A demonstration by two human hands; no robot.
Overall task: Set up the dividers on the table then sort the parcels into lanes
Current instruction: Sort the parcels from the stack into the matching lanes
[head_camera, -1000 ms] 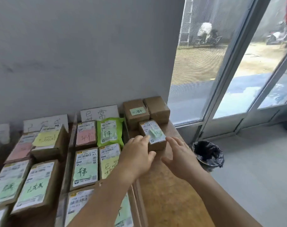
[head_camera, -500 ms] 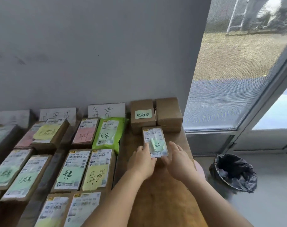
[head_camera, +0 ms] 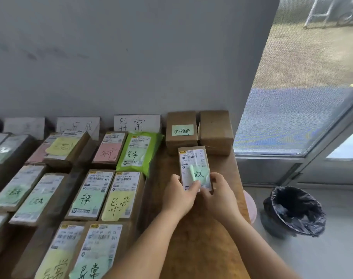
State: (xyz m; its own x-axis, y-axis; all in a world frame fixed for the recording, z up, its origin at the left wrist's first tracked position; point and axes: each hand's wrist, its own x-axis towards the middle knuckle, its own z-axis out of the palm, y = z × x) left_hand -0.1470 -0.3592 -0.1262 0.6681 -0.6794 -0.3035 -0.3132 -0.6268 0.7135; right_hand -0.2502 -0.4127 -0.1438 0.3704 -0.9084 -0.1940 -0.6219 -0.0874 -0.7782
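Both forearms are reaching forward over the right part of the table [head_camera: 201,248], bare, converging on one small parcel [head_camera: 193,166]. The left hand [head_camera: 178,198] is gripping the parcel's near left edge, knuckles up, thumb lying across the label. The right hand [head_camera: 219,195] is gripping the near right edge, fingers curled around the side, thumb on top. Both sets of fingers are clamped on the parcel.

The parcel is lying flat near the table's right edge, just in front of two brown boxes at the far right corner. It is carrying a white shipping label with a barcode and a green sticky note [head_camera: 198,174] with handwriting; the note's left edge is curling up. The characters are not fully legible.

The left of the two boxes [head_camera: 180,129] is showing a green note reading 处理中. The right box [head_camera: 216,129] is showing plain cardboard.

A white card [head_camera: 137,122] standing against the wall at the far edge is reading 异常. Parcels in the lane in front of it, including a green mailer bag [head_camera: 139,152], are bearing notes with 异常. The next card to the left [head_camera: 78,126] is reading 已完成, faintly.
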